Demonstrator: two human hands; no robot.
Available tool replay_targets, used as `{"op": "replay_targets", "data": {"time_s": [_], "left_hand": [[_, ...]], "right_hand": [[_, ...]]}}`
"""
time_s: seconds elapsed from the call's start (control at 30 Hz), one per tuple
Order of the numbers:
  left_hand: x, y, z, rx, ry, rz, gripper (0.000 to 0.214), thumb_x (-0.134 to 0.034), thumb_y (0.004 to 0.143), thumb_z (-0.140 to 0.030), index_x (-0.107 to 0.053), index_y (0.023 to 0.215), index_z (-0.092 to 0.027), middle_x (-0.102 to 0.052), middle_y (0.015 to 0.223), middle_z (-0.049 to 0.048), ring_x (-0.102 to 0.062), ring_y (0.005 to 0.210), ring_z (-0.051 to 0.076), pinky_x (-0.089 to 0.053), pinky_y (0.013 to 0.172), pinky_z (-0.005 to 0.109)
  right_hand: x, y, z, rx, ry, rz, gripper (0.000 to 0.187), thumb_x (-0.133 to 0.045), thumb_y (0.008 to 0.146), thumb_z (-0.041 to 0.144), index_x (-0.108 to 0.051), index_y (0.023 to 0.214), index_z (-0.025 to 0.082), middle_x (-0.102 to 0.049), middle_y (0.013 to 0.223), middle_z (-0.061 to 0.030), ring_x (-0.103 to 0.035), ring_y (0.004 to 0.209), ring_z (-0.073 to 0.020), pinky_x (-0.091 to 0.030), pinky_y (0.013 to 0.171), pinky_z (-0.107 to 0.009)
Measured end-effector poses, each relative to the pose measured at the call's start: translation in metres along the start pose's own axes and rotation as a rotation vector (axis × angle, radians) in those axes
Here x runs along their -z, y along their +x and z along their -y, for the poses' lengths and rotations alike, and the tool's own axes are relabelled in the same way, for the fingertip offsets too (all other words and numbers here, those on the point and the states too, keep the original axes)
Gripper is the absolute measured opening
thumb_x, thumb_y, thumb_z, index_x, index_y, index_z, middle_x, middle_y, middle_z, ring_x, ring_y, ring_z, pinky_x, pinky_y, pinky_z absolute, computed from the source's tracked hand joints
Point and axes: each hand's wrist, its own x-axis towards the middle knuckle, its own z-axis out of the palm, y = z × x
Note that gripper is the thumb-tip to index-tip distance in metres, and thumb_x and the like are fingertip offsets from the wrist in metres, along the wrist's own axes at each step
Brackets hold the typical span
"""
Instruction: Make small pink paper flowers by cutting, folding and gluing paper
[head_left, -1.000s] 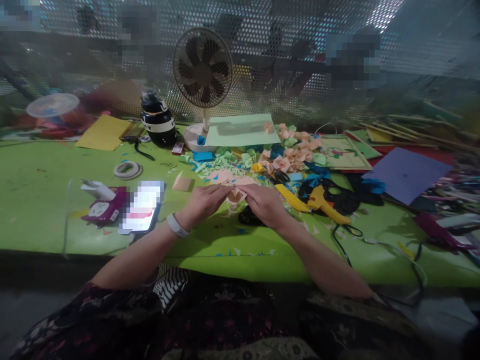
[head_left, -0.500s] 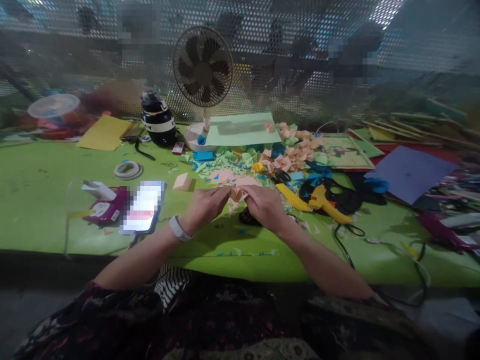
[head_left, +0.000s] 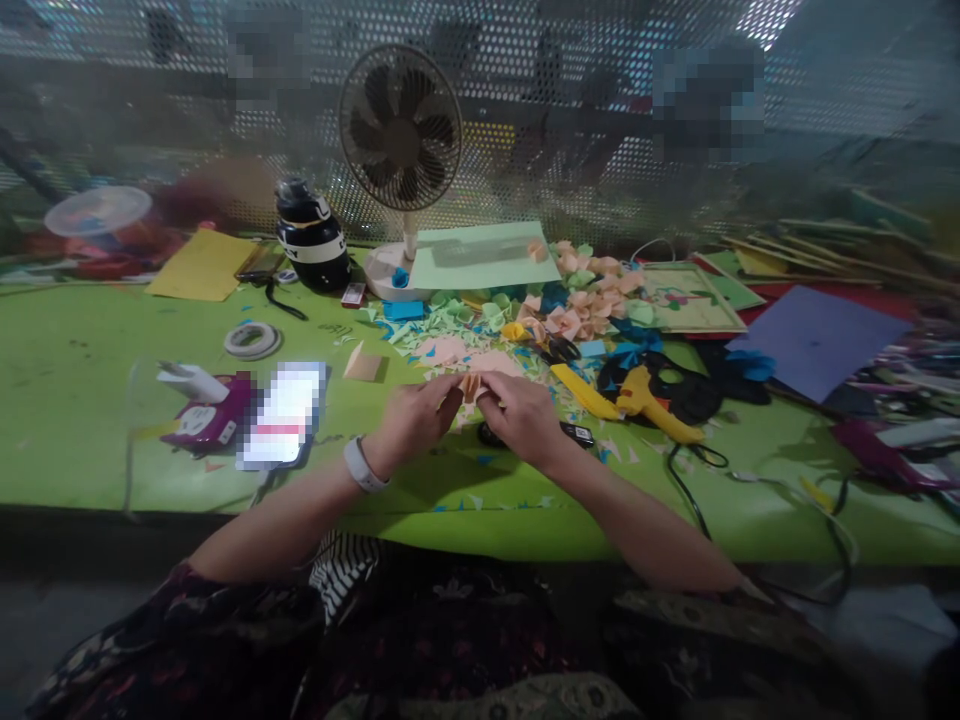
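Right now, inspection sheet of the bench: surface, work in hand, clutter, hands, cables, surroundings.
Surface: green tabletop, paper scraps strewn mid-table.
Work in hand: peach paper piece, partly hidden.
Clutter: lit phone, yellow glue gun, heap of folded paper pieces.
Hands: left hand and right hand, both pinching the peach paper piece.
Cables: black cable near the yellow glue gun.
Surroundings: fan and perforated screen beyond the tabletop.

Desk fan (head_left: 403, 140) stands at the back nr the perforated screen (head_left: 510, 90), blk bottle (head_left: 313, 272) w/ wht band (head_left: 311, 248) beside it. Closer, on the L, I can see a tape roll (head_left: 253, 340) lying flat, then a phone (head_left: 281, 420), scrn lit but blurred, nr a purple box (head_left: 206, 425) w/ wht plug (head_left: 199, 384). Ylw glue gun (head_left: 656, 408) on the R, purple sheet (head_left: 819, 342) beyond.
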Motion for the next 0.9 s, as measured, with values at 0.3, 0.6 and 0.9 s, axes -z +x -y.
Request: {"op": "replay_targets", "data": {"time_s": [0.3,0.6,0.9], "left_hand": [[-0.006,-0.003,-0.007,0.180,-0.136,0.010,0.026,-0.049,0.096,-0.024,-0.070,0.108,-0.017,-0.076,0.085,0.0069,-0.066,0.064,0.014,-0.050,0.060,0.023],[-0.014,-0.014,-0.012,0.025,-0.203,0.055,0.055,-0.036,0.098,-0.014,-0.033,0.153,-0.016,-0.052,0.147,0.0181,-0.052,0.135,0.027,-0.048,0.110,0.044],[-0.019,-0.021,-0.026,-0.047,-0.272,0.097,0.092,-0.041,0.088,-0.008,0.016,0.157,-0.032,0.009,0.168,0.0030,0.001,0.153,0.030,-0.018,0.126,0.055]], "right_hand": [[-0.005,0.003,0.006,-0.103,0.055,0.013,0.028,-0.041,0.098,0.025,-0.067,0.099,0.015,-0.075,0.084,-0.0088,-0.068,0.072,-0.0204,-0.043,0.066,-0.029],[-0.004,0.001,0.010,-0.019,0.142,0.038,0.038,-0.036,0.093,0.015,-0.058,0.124,0.012,-0.072,0.108,-0.0161,-0.068,0.094,-0.0246,-0.054,0.085,-0.037],[0.003,-0.011,0.029,0.102,0.441,0.181,0.095,-0.042,0.078,0.016,0.010,0.158,0.009,-0.014,0.166,-0.0182,-0.019,0.152,-0.0311,-0.027,0.122,-0.055]]}}
